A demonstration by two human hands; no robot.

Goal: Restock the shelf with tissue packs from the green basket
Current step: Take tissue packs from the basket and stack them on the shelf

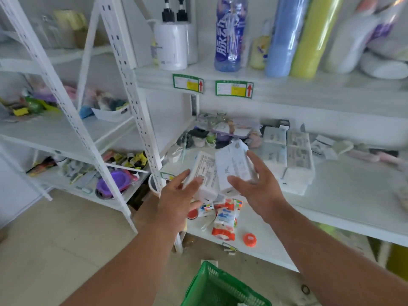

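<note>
Green basket (220, 288) sits lowest in view, on the floor just below the shelf (331, 195), and what it holds can't be made out. Left of it and higher, the left hand (176, 199) clamps its fingers (184, 175) around a white tissue pack (204, 173), lifted over the shelf's front edge. Just right, touching that pack, a second tissue pack (231, 166) sits tilted in the right hand (258, 184), thumb under, fingers curled along its far side. Beneath both hands, red-and-white small packs (224, 224) lie on the shelf. Further right, stacked tissue packs (293, 157) already rest on the shelf.
</note>
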